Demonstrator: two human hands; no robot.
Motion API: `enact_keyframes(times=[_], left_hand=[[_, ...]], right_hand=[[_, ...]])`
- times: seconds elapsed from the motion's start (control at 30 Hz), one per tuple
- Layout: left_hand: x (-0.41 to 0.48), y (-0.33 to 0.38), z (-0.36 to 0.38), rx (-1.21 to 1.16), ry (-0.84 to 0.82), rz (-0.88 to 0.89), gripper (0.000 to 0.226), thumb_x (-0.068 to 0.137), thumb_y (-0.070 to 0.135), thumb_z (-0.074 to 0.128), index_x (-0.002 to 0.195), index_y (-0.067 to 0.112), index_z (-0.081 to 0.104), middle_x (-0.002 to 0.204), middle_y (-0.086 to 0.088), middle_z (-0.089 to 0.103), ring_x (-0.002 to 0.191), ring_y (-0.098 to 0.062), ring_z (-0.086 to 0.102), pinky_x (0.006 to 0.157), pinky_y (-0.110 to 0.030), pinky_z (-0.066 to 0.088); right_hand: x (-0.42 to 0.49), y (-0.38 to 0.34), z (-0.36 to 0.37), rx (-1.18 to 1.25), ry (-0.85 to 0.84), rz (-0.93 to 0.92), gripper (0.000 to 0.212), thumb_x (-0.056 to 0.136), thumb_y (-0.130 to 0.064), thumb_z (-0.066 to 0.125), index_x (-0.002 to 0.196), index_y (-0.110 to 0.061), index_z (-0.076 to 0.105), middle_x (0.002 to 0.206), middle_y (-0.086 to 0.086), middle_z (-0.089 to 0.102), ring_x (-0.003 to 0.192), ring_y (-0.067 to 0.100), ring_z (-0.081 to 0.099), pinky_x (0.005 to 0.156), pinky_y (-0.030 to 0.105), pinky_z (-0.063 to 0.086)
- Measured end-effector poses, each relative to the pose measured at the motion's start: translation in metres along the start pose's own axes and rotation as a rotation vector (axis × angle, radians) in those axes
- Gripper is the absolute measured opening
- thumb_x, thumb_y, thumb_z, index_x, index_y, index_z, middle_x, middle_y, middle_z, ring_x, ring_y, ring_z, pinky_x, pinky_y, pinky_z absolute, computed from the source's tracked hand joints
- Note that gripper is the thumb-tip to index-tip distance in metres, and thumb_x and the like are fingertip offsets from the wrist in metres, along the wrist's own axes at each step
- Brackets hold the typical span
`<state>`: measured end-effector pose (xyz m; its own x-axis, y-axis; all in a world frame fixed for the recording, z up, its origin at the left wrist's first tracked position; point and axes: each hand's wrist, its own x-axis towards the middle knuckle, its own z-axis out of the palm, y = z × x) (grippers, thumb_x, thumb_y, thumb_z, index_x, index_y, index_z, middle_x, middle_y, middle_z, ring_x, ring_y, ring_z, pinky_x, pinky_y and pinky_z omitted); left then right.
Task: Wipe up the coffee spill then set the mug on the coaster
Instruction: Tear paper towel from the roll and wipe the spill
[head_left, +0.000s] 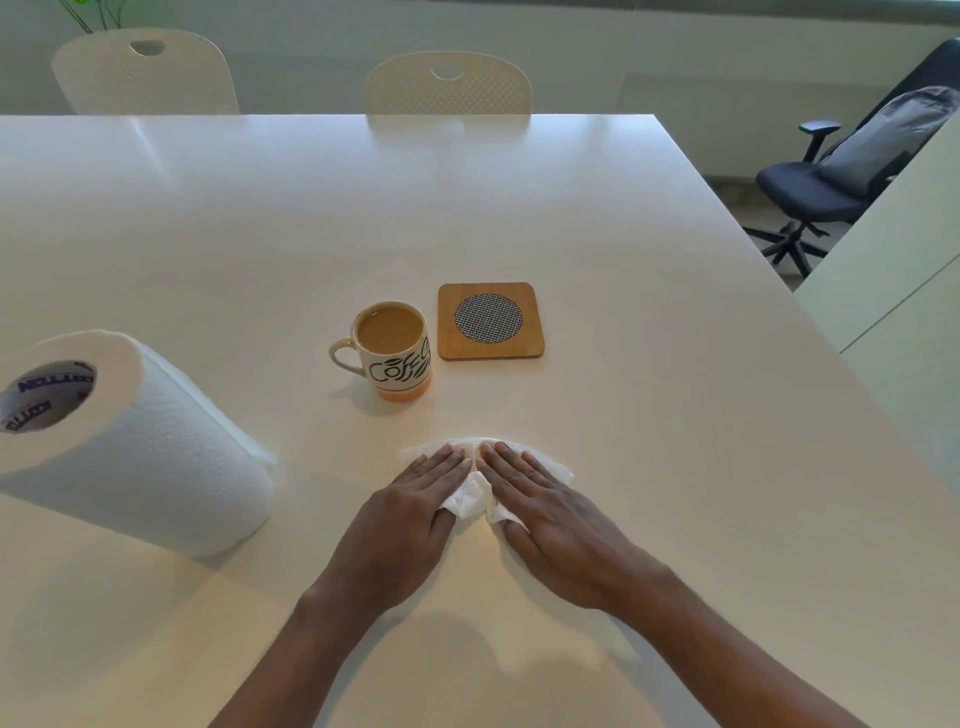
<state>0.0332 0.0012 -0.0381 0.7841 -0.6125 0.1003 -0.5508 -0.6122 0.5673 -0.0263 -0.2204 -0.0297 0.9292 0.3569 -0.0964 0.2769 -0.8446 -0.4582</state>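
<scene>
Near the front edge of the white worktop (623, 291), both hands lie flat, palms down, on a crumpled paper towel (470, 496). The left hand (415, 512) and the right hand (545, 512) angle toward each other so that their fingertips almost meet, fingers extended and close together, gripping nothing. Towel shows in the gap between the hands and past their fingertips and outer edges. No coffee stain can be made out on the worktop around the towel; whatever is under it is hidden.

Beyond the hands stands the mug (392, 351), upright and nearly full of milky coffee, its handle pointing left. It is cream with black lettering and an orange band at its base. Just beside it to the right, apart from it, lies the coaster (491, 320), a square wooden one with a round patterned centre; it is bare.

At the left a roll (130, 441) of paper towel lies on its side, its core facing the camera. Two pale chairs (447, 85) stand at the far edge, and a dark office chair (826, 182) stands off to the right.
</scene>
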Motion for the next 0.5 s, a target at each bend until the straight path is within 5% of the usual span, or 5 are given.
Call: enact_keyframes(times=[0.17,0.5], left_hand=[[-0.008,0.011,0.006,0.024,0.045,-0.039,0.052,0.104,0.013,0.043,0.156,0.016,0.045,0.163,0.005,0.039,0.153,0.002,0.021,0.125,-0.016,0.012],[-0.027,0.029,0.012,-0.015,0.111,-0.168,0.054,0.103,0.007,0.048,0.156,0.015,0.044,0.164,0.004,0.039,0.154,0.001,0.022,0.125,-0.023,0.022]], right_hand=[[-0.002,-0.005,0.001,-0.005,-0.010,0.000,0.062,0.113,-0.029,0.031,0.169,-0.020,0.006,0.178,-0.003,-0.002,0.162,0.001,-0.013,0.133,0.026,-0.007],[-0.003,-0.023,0.019,-0.017,0.024,0.020,0.066,0.111,-0.030,0.030,0.169,-0.016,0.003,0.178,-0.001,-0.007,0.162,0.003,-0.017,0.134,0.029,-0.006]])
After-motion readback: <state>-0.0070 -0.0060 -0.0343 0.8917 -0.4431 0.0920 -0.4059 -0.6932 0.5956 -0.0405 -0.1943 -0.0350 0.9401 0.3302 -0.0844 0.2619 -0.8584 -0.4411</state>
